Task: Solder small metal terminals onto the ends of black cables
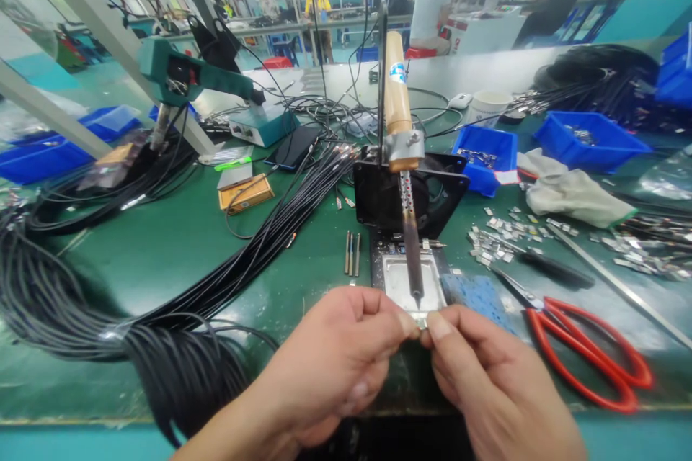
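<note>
A small silvery metal connector (420,318) sits between my fingertips, mostly hidden by them. My left hand (346,353) pinches it from the left with thumb and forefinger, while my right hand (481,367) pinches its right side. Just above it is the tip of a soldering iron (411,252), which points down from a clamp and has a wooden handle. Whether tip and connector touch I cannot tell. Behind my fingertips lies a shallow metal tray (390,281). A blue sponge (481,297) rests to the right of the tray.
Red-handled scissors (587,353) and a black-handled tool (556,269) lie at right, near scattered metal connectors (494,238). Blue bins (589,140) stand farther back. A black fan (367,194) stands behind the iron. Bundled black cables (216,288) spread over the left side.
</note>
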A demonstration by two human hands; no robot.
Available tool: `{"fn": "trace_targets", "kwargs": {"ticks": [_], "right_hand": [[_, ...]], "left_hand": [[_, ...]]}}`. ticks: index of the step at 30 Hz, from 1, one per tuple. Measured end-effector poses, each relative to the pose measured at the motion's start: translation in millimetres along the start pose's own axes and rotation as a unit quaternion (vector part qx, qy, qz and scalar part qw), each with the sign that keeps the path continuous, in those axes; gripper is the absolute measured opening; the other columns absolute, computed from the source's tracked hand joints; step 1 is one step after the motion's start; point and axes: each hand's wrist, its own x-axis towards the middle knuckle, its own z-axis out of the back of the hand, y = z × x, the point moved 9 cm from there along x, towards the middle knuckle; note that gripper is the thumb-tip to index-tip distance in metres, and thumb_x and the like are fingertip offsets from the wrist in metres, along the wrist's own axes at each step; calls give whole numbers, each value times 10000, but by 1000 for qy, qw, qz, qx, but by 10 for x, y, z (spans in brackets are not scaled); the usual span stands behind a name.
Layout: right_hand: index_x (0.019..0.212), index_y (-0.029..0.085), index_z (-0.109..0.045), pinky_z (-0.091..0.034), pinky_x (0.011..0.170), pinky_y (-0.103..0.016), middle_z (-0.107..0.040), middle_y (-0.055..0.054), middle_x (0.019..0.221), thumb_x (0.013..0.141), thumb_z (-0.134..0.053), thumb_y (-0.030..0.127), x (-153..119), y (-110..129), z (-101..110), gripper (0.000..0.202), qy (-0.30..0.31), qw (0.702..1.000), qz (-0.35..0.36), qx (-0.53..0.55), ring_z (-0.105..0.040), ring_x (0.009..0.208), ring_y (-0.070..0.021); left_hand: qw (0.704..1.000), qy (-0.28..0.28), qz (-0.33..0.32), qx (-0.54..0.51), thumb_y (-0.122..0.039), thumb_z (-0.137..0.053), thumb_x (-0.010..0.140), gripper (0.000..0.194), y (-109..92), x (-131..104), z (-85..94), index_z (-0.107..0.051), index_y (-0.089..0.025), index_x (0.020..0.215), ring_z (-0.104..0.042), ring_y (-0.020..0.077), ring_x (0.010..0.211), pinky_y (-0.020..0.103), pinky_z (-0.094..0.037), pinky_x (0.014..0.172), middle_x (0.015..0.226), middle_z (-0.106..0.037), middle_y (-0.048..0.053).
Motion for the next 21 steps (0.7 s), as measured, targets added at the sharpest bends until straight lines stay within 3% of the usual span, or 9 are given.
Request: {"fn": "trace_targets", "kwargs": {"ticks": [4,10,16,21], "right_hand": [[754,200,-630,-272,429,-207,-383,56,585,943,-576,645,-2,39,-26,486,-7,1000,-5,-2,-307,527,-100],[684,199,-621,-240,448,-227,-378,56,562,886,-643,647,-50,160,-12,492,-70,997,-23,18,-288,530,-100],[715,201,-635,-265,430,-225,-380,53,557,909,-616,659,3,90,-36,498,-23,999,-9,32,-307,510,-103],[717,196,-638,-301,451,-215,-404,50,576,903,-657,629,21,25,-14,472,-39,997,-13,60,-336,526,-96]], "left_hand": [[1000,4,1,-11,-299,-672,870,227,-10,25,-24,-539,-223,702,-181,31,283,130,-153,282,340,-359,-126],[1000,11,3,-29,-292,-631,893,235,-21,32,-36,-530,-225,691,-175,32,288,131,-142,283,355,-355,-123],[998,21,-3,-62,-248,-636,875,183,-21,43,-40,-584,-204,704,-181,20,290,146,-142,285,432,-395,-111],[997,18,-3,-77,-224,-650,867,177,-35,46,-46,-584,-192,706,-179,8,294,138,-142,284,472,-401,-112]]}}
